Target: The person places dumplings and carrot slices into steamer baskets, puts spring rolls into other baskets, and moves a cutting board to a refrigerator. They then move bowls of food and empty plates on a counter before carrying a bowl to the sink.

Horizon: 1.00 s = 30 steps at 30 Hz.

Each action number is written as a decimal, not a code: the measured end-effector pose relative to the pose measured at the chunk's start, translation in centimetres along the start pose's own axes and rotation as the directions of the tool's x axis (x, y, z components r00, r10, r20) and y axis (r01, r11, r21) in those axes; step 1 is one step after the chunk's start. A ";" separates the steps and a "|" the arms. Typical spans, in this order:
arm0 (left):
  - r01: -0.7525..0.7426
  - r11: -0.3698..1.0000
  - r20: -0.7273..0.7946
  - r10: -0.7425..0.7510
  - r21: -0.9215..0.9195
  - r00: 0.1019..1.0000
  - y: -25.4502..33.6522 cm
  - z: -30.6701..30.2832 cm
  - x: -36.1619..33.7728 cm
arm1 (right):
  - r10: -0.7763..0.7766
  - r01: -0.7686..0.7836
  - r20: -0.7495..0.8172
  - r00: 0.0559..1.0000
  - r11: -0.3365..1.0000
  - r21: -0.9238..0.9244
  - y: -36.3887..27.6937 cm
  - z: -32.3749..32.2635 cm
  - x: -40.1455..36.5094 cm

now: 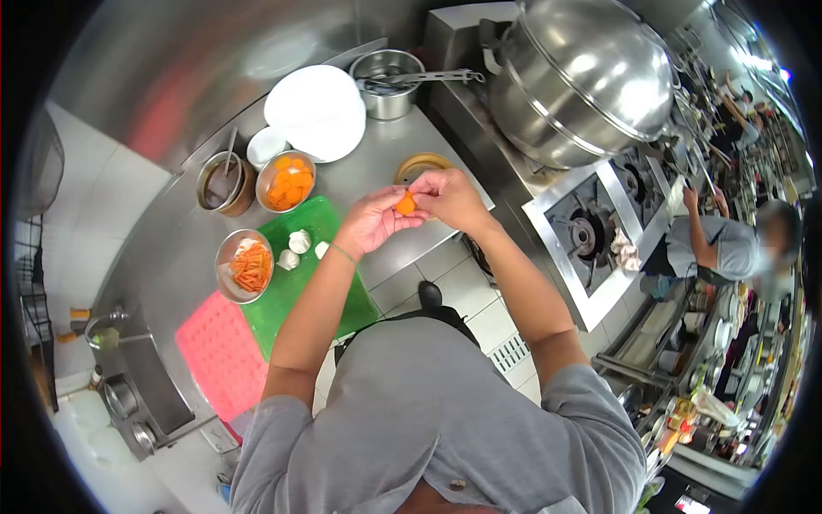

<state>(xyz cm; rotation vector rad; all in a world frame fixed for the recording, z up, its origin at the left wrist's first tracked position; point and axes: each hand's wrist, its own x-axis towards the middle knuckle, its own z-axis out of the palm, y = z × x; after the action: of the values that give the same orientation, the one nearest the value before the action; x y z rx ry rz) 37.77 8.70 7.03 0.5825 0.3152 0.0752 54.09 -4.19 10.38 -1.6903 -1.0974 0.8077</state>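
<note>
- Two hands meet above the surface (377,163): left hand (370,221) and right hand (451,197).
- Each hand is nearly closed, fingertips pinching one carrot piece (406,204).
- Carrot piece sits between both hands, clear of the surface.
- On the surface: green board (300,291) with garlic (299,241), carrot bowls (287,182), plates (315,111).
- To the right: stove (591,231), steel pot (582,77), and another person (728,244).

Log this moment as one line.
left hand: grips carrot piece | right hand: grips same piece | near: green cutting board
</note>
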 end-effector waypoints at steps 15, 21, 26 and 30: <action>0.005 0.997 0.065 -0.011 0.082 0.998 -0.4 3.1 2.0 | 0.090 -0.087 -0.027 0.996 0.993 0.075 -0.6 -3.3 -2.1; 0.021 0.941 0.012 -0.027 0.337 1.000 -1.0 1.6 1.4 | 0.124 -0.125 0.017 0.992 0.978 0.169 -0.4 -2.3 -1.5; 0.031 0.897 -0.054 -0.008 0.440 0.999 -0.5 1.4 1.2 | 0.040 -0.040 -0.007 0.999 0.999 0.026 0.5 -2.0 -0.6; 0.038 0.864 -0.125 0.029 0.503 0.992 -0.4 2.0 1.1 | -0.040 0.028 -0.078 0.996 0.987 -0.156 -0.7 -1.7 -1.1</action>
<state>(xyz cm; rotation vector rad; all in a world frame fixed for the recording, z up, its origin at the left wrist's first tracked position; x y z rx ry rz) 39.41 7.47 8.04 1.1037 0.4674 0.0243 54.88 -5.67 11.69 -1.8116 -1.1546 0.6409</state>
